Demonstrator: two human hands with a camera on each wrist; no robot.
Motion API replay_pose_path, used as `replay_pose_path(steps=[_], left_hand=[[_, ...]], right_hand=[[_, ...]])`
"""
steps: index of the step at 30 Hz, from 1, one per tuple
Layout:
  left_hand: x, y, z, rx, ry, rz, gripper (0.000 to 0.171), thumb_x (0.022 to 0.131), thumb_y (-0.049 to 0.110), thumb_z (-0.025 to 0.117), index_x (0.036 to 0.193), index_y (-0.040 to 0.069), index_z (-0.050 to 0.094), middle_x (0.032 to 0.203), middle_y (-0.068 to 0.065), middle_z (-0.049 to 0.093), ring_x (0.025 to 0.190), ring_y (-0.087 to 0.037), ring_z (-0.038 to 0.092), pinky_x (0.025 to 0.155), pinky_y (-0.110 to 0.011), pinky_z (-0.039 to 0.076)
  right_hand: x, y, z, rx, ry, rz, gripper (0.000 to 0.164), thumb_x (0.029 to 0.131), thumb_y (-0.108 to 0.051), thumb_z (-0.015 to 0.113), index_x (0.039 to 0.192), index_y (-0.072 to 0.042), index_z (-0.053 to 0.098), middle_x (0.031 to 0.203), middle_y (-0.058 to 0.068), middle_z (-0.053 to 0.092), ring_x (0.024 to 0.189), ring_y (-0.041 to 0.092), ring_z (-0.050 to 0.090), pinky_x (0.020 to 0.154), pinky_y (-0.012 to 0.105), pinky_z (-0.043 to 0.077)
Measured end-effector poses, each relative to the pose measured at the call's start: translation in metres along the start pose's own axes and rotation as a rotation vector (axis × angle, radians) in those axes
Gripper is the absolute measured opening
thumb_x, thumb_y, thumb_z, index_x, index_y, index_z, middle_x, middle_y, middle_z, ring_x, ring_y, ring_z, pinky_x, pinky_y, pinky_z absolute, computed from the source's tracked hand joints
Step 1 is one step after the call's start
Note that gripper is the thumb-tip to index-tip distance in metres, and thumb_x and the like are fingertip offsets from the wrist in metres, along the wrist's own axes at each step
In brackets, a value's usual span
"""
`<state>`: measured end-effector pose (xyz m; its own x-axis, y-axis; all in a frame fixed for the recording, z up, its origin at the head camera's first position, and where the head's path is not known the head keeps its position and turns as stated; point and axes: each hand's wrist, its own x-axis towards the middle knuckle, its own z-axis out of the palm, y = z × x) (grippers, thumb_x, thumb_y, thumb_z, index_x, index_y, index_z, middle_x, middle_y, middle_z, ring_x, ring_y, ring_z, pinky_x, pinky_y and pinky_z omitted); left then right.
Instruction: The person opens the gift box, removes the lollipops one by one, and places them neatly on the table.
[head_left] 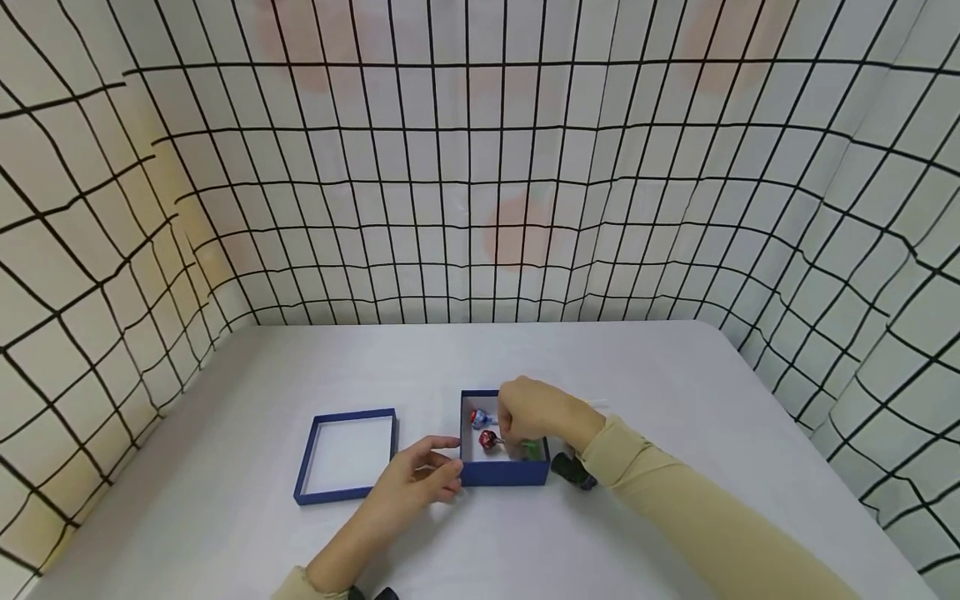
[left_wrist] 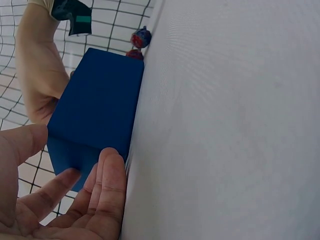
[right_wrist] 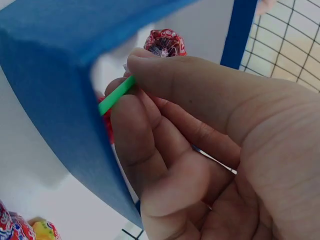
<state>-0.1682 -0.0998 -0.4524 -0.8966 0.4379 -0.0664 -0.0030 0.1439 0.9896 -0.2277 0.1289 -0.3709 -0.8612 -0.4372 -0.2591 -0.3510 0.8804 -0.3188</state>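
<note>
The right hand [head_left: 543, 408] is inside the blue box [head_left: 504, 474] and pinches a green stick [right_wrist: 116, 95] between thumb and fingers, near a red-wrapped lollipop [head_left: 488, 439]. The left hand [head_left: 416, 479], its fingers somewhat spread, touches the box at its left side, probably so that it does not slide, while the shallow lid [head_left: 333, 495] lies apart, leaving the top accessible.

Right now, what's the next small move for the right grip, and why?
Probably ease the right grip so the green stick comes to rest in the blue box. The stick is pinched between thumb and fingertips at the box, wrapped lollipops lie inside, and the left grip touches the box's side, which should help steady it.
</note>
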Motion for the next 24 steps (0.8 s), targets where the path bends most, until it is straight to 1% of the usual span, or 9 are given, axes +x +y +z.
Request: replay_pose_path(steps=[3, 8, 11, 17, 20, 24], left_hand=[[0.0, 0.001, -0.002, 0.003, 0.007, 0.0, 0.054, 0.097, 0.034, 0.067, 0.14, 0.005, 0.053, 0.11, -0.02, 0.066, 0.093, -0.025, 0.071, 0.079, -0.029, 0.062], [0.0, 0.003, 0.001, -0.009, 0.01, -0.005, 0.053, 0.097, 0.031, 0.067, 0.14, 0.003, 0.052, 0.108, -0.02, 0.066, 0.091, -0.025, 0.071, 0.078, -0.03, 0.063], [0.0, 0.003, 0.002, -0.014, 0.007, -0.003, 0.053, 0.097, 0.03, 0.067, 0.14, 0.003, 0.052, 0.108, -0.02, 0.066, 0.09, -0.024, 0.071, 0.078, -0.03, 0.063], [0.002, 0.001, 0.002, -0.002, 0.001, 0.011, 0.054, 0.097, 0.032, 0.067, 0.14, 0.002, 0.052, 0.107, -0.019, 0.066, 0.09, -0.024, 0.071, 0.078, -0.031, 0.063], [0.002, 0.001, 0.002, 0.0, 0.003, 0.005, 0.055, 0.097, 0.034, 0.068, 0.14, 0.003, 0.053, 0.106, -0.018, 0.067, 0.09, -0.024, 0.071, 0.078, -0.03, 0.063], [0.002, 0.001, 0.001, 0.0, 0.007, -0.003, 0.055, 0.096, 0.034, 0.068, 0.139, 0.004, 0.053, 0.106, -0.018, 0.067, 0.089, -0.024, 0.071, 0.077, -0.029, 0.062]], right_hand=[[-0.001, -0.001, -0.005, 0.014, 0.014, -0.022, 0.02, 0.082, -0.007, 0.08, 0.066, -0.015, 0.072, 0.064, -0.006, 0.065, 0.059, 0.009, 0.054, 0.053, 0.022, 0.044], [-0.005, 0.005, -0.01, 0.054, 0.015, -0.033, 0.018, 0.082, -0.012, 0.083, 0.067, -0.015, 0.073, 0.064, -0.007, 0.066, 0.06, 0.008, 0.054, 0.055, 0.021, 0.045], [-0.009, 0.009, -0.015, 0.085, 0.01, -0.034, 0.015, 0.082, -0.012, 0.083, 0.069, -0.014, 0.075, 0.067, -0.006, 0.068, 0.061, 0.008, 0.056, 0.057, 0.021, 0.048], [-0.014, 0.016, -0.023, 0.133, 0.008, -0.076, 0.011, 0.084, -0.01, 0.081, 0.074, -0.011, 0.077, 0.07, -0.006, 0.071, 0.066, 0.007, 0.059, 0.063, 0.021, 0.051], [-0.015, 0.018, -0.026, 0.141, 0.013, -0.088, 0.009, 0.085, -0.012, 0.08, 0.076, -0.013, 0.077, 0.071, -0.008, 0.071, 0.067, 0.007, 0.06, 0.066, 0.022, 0.052], [-0.016, 0.019, -0.032, 0.141, 0.016, -0.078, 0.008, 0.086, -0.015, 0.08, 0.078, -0.016, 0.078, 0.073, -0.008, 0.071, 0.069, 0.007, 0.06, 0.067, 0.023, 0.052]])
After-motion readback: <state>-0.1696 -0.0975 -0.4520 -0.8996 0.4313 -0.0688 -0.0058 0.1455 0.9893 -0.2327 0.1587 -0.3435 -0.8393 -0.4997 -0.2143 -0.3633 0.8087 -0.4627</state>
